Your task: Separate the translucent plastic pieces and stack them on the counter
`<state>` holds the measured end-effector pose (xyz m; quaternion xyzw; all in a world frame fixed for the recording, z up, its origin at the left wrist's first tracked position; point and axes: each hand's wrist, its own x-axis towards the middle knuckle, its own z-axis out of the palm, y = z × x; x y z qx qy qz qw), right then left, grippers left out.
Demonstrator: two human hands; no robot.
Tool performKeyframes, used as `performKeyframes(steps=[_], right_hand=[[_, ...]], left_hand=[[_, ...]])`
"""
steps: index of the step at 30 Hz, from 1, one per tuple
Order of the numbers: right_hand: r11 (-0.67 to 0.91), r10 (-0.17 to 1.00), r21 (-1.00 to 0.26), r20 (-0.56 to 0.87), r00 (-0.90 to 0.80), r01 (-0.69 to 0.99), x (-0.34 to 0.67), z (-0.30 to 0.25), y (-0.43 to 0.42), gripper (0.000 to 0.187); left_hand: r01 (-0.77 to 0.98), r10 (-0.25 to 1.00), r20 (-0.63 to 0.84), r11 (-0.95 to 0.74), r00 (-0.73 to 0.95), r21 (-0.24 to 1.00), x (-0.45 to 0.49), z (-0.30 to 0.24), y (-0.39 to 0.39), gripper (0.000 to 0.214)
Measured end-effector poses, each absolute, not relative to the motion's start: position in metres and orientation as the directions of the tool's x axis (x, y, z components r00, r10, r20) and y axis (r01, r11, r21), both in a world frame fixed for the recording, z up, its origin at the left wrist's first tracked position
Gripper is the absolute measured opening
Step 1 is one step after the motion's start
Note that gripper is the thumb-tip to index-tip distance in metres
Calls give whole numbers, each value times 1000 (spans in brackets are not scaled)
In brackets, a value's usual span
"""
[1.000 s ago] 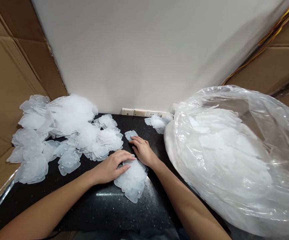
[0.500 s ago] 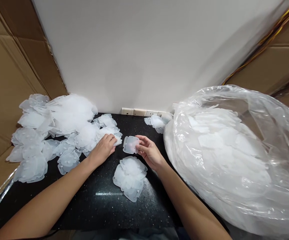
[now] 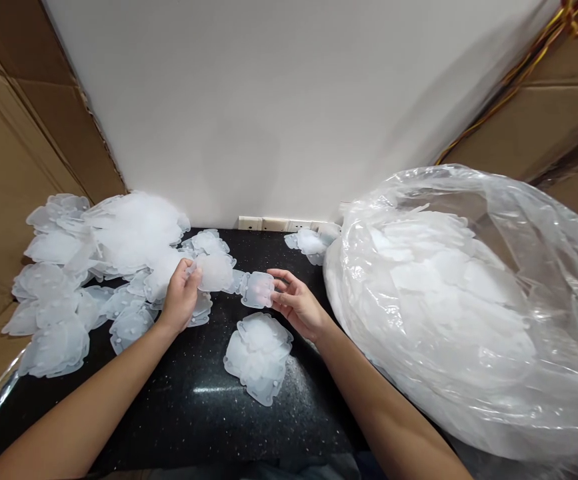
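My left hand point(image 3: 179, 298) grips a small stack of translucent white plastic pieces point(image 3: 215, 272), lifted just off the big pile point(image 3: 119, 253) at the left. My right hand point(image 3: 296, 305) pinches a single translucent piece point(image 3: 257, 290) by its edge, held above the black counter point(image 3: 193, 407). The two held items are side by side, nearly touching. Below them a small heap of the same pieces point(image 3: 259, 353) lies on the counter.
A large clear plastic bag point(image 3: 469, 300) full of the same pieces fills the right side. A few pieces point(image 3: 311, 241) lie by the white wall's sockets point(image 3: 263, 223). Cardboard point(image 3: 3, 167) stands at the left and behind the bag.
My left hand has left the small heap, reached into the big pile and lifted a stack from it. My right hand has picked up a single piece and holds it up.
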<state>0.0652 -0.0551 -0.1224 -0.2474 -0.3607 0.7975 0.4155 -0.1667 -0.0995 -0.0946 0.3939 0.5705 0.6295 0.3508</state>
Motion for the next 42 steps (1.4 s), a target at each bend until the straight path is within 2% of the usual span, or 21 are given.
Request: performKeyframes(steps=[2, 4, 6, 9, 15, 18, 21, 22, 24, 27, 29, 31, 34, 38, 42], right_hand=[[-395, 838, -783, -93, -538, -480, 65, -122, -56, 45], [-395, 835, -788, -92, -543, -472, 66, -122, -56, 45], [-393, 833, -792, -91, -546, -467, 66, -122, -56, 45], [-393, 831, -794, -90, -549, -464, 66, -122, -56, 44], [-380, 828, -812, -85, -554, -443, 65, -121, -57, 41], [-324, 831, -847, -42, -554, -422, 67, -122, -56, 28], [-237, 738, -925, 28, -674, -298, 73, -122, -55, 5], [-196, 687, -950, 44, -725, -244, 75, -121, -55, 4], [-103, 652, -977, 73, -755, -184, 77, -119, -56, 12], [113, 765, -981, 187, -617, -158, 73, -115, -60, 14], [298, 785, -950, 298, -543, -91, 67, -114, -65, 32], [408, 765, -911, 374, -524, -55, 60, -115, -69, 43], [421, 774, -903, 408, -484, -87, 53, -118, -73, 43], [396, 806, -913, 396, -440, -97, 51, -119, -73, 17], [167, 875, -969, 231, -426, -184, 51, -119, -71, 12]], left_hand=[[-274, 907, -47, -76, -418, 959, -162, -87, -100, 12], [-461, 927, -180, 9, -328, 887, -158, -78, -101, 22], [-569, 925, -288, 101, -248, 816, -157, -71, -102, 30], [-641, 898, -382, 162, -220, 750, -156, -68, -103, 32], [-630, 913, -360, 167, -191, 758, -156, -76, -106, 40], [-637, 920, -359, 184, -156, 748, -157, -75, -106, 47], [-655, 921, -366, 196, -132, 730, -158, -73, -106, 47], [-658, 924, -364, 202, -119, 726, -158, -72, -107, 46], [-654, 929, -361, 225, -79, 722, -157, -72, -108, 43], [-623, 941, -337, 282, 32, 729, -153, -76, -113, 42], [-587, 949, -291, 303, 117, 751, -150, -79, -117, 44], [-547, 955, -242, 298, 173, 783, -147, -83, -121, 46], [-507, 961, -203, 272, 188, 818, -145, -87, -123, 49], [-540, 960, -218, 280, 178, 794, -146, -87, -121, 45], [-596, 939, -295, 341, 178, 727, -146, -84, -119, 41]])
